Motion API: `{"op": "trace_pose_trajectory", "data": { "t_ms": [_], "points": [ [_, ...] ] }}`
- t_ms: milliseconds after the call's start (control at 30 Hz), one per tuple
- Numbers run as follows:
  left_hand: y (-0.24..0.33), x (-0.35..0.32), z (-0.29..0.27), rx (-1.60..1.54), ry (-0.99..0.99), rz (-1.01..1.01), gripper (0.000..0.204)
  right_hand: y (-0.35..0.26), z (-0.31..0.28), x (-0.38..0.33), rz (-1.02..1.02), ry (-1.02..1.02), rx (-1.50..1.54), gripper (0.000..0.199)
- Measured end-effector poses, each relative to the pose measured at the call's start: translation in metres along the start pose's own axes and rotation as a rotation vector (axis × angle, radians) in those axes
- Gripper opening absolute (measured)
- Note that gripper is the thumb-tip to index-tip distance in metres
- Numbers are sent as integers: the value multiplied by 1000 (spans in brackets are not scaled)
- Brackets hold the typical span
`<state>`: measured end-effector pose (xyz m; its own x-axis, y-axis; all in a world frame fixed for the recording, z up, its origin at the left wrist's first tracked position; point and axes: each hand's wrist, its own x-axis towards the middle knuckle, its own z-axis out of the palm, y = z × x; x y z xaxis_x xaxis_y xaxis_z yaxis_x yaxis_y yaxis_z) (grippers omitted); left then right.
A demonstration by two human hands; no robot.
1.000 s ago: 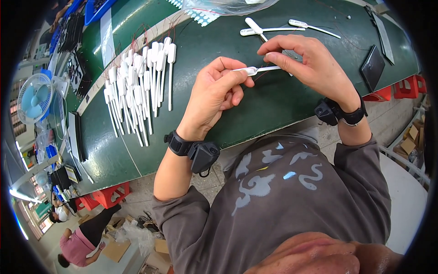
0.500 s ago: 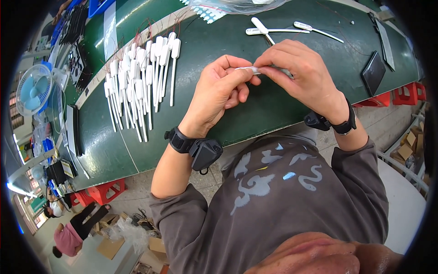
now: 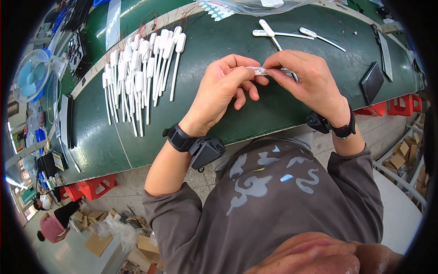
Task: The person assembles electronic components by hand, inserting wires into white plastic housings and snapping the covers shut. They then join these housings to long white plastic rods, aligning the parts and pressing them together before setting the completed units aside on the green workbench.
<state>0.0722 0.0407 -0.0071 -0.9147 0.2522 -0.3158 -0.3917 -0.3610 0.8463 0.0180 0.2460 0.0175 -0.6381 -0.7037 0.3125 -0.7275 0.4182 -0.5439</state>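
In front of my chest, over the green table (image 3: 178, 123), both hands hold one small white long-stemmed plastic device (image 3: 260, 71). My left hand (image 3: 225, 84) pinches one end between thumb and forefinger, its other fingers loosely curled. Closed on the other end is my right hand (image 3: 306, 75), whose fingers hide part of it; the thin stem shows below that palm. Just beyond the right hand, two white wide-headed sticks (image 3: 268, 29) lie crossed, with another similar stick (image 3: 321, 38) to their right.
To the left lies a heap of similar white sticks (image 3: 137, 68) with thin reddish wires at their heads. A black flat case (image 3: 372, 83) rests near the right edge. Clear plastic bags (image 3: 246, 6) are at the far side; a blue fan (image 3: 33, 77) stands at left.
Both hands have shifted slightly right relative to the picture, and more of the held white device shows between my fingertips. The view has turned a little.
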Motion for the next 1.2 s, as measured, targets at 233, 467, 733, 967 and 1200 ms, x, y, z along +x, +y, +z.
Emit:
{"op": "trace_pose_trajectory", "data": {
  "t_ms": [233,467,733,967,1200],
  "points": [
    [0,1,1,19,14,-2,24,-3,4,-1,-30,-8,-38,14],
    [-4,1,1,-15,26,10,25,-2,9,-4,-103,1,-127,17],
    [-3,1,3,38,43,-6,25,-4,10,-4,-106,16,-121,17],
    [-7,3,3,70,52,62,22,-3,12,-2,-119,32,-116,17],
    [-2,2,4,96,35,72,20,-3,7,-4,-54,105,20,23]
  ]
}}
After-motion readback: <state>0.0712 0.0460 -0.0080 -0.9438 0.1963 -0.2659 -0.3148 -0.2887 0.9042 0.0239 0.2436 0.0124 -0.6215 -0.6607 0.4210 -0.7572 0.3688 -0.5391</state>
